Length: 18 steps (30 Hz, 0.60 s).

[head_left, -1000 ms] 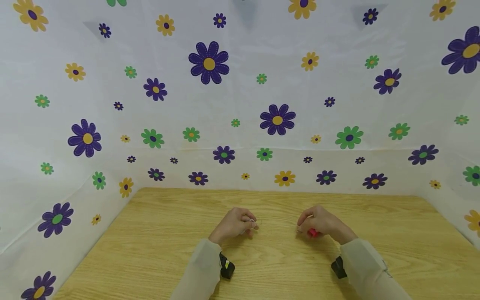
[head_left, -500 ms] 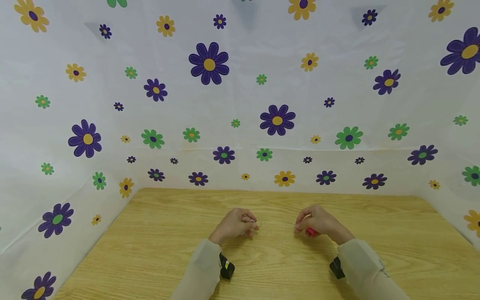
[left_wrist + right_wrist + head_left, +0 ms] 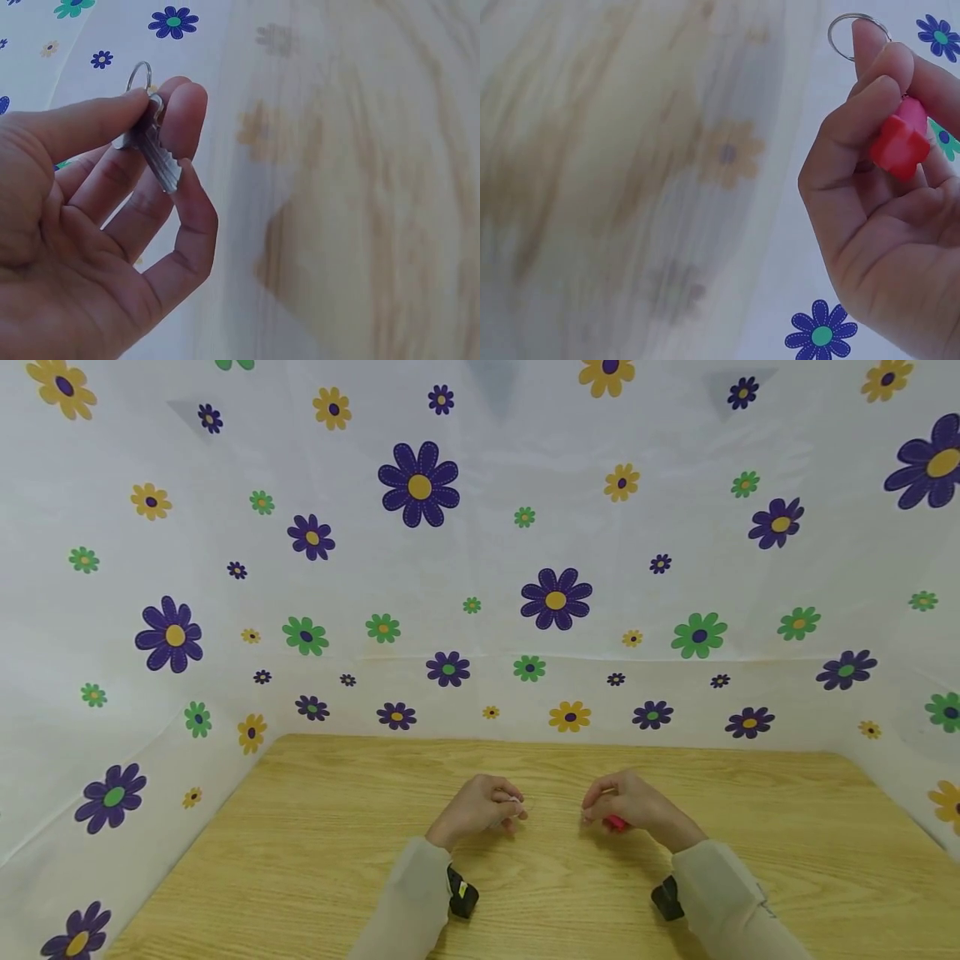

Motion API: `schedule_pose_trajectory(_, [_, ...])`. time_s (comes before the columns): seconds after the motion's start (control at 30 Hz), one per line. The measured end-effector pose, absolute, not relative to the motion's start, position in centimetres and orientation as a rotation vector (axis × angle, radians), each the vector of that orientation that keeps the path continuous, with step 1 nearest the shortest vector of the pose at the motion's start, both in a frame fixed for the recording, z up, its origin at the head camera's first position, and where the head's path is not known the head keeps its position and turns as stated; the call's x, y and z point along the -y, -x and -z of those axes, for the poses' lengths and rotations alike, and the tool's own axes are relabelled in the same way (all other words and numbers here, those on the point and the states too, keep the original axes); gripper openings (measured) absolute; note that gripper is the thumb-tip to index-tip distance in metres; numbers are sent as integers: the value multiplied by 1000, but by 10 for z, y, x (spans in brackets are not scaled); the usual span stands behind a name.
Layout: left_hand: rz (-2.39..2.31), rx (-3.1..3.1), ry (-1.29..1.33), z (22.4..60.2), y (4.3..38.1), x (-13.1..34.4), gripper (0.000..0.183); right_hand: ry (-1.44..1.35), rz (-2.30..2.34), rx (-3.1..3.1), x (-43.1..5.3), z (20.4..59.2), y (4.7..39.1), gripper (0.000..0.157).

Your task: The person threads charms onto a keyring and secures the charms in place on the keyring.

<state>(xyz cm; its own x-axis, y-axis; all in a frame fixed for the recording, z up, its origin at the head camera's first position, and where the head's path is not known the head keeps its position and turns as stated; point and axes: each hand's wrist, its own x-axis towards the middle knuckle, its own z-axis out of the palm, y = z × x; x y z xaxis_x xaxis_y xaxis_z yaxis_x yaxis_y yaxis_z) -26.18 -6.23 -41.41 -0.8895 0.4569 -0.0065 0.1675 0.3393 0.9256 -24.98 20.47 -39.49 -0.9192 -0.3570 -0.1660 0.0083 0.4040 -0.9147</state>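
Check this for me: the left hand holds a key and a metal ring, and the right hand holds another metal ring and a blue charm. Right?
The charm isn't blue but red and pink, as the right wrist view shows. The rest stands: the left hand holds a key and a metal ring, the right hand another metal ring and the charm.

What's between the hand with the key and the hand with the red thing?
The head view shows bare wooden table between the left hand and right hand; wrist views show metal rings poking out from them.
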Motion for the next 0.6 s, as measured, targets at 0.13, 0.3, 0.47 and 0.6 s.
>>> schedule_pose_trajectory(0.13, [-1557, -2346, -571, 415, 263, 60, 18, 287, 1553, -2291, -203, 395, 251, 8])
schedule_pose_trajectory(0.3, [-1561, -2335, -580, 414, 262, 58, 17, 291, 1584, -2255, -201, 395, 252, 7])
schedule_pose_trajectory(0.47, [-1576, -2315, -607, 412, 261, 55, 15, 314, 1593, -2238, -199, 396, 251, 4])
schedule_pose_trajectory(0.6, [-1559, -2319, -605, 412, 261, 52, 14, 335, 1597, -2224, -197, 395, 251, 11])
